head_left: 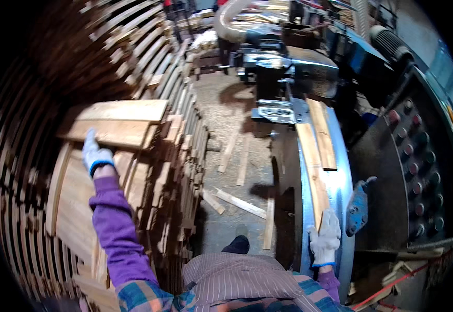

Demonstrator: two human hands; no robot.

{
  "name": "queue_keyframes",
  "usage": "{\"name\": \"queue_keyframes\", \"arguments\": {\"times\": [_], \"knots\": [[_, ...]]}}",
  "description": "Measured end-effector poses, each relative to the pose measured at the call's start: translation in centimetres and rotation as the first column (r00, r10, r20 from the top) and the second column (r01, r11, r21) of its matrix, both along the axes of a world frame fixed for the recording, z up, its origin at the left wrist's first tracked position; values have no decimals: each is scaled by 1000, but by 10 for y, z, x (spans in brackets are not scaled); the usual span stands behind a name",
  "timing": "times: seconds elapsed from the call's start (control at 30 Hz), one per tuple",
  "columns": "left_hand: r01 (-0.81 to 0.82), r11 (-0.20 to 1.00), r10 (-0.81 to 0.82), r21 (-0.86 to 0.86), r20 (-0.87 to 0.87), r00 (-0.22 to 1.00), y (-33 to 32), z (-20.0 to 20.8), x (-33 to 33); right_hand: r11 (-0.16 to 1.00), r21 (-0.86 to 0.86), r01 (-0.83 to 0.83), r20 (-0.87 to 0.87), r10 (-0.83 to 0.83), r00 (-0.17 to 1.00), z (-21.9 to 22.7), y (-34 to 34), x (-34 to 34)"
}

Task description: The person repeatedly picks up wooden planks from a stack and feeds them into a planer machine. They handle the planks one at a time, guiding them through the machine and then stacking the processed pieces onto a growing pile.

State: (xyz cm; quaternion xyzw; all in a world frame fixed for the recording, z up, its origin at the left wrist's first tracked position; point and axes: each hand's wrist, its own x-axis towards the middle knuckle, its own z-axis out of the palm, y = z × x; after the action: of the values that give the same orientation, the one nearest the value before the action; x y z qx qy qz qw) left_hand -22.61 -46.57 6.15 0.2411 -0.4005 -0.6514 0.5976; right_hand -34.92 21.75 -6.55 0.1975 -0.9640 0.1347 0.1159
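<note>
Gloved in white with blue cuffs, you work between stacked timber and a machine, your two hands on opposite sides of the aisle. Your left hand reaches out to the two pale boards lying side by side on top of the timber stack, one finger extended against the nearer board's edge; the other fingers are too indistinct to tell whether they grip it. Your right hand, partly open, is at the near end of a long narrow board on the shiny metal table, its fingers and thumb about that end (how firmly they close, you cannot tell from here). A second narrow board lies alongside to the right, set farther up toward the metal machine head. A blue bracket stands at the table's right edge, before a dark control panel studded with rows of round buttons. Loose wood strips litter the floor between stack and machine, and a pale ribbed hose curves above the far end. Purple sleeves and a striped apron frame the foreground.
</note>
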Motion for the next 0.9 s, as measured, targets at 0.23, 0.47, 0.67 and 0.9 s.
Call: {"name": "queue_keyframes", "arguments": {"times": [0.23,0.47,0.67,0.9], "knots": [[-8,772,107,-636,117,987,260,53,-60,525,-609,595,779,254,573,67,41,58],[864,168,-839,476,-391,378,475,-104,-102,914,-182,-363,119,387,914,65,-52,55],[695,262,-925,669,-32,380,419,-96,-122,989,-110,-96,-206,72,976,0,-77,-120],[833,271,-950,483,-7,312,419,-199,-149,966,169,-198,-277,239,931,-57,-74,-246]]}}
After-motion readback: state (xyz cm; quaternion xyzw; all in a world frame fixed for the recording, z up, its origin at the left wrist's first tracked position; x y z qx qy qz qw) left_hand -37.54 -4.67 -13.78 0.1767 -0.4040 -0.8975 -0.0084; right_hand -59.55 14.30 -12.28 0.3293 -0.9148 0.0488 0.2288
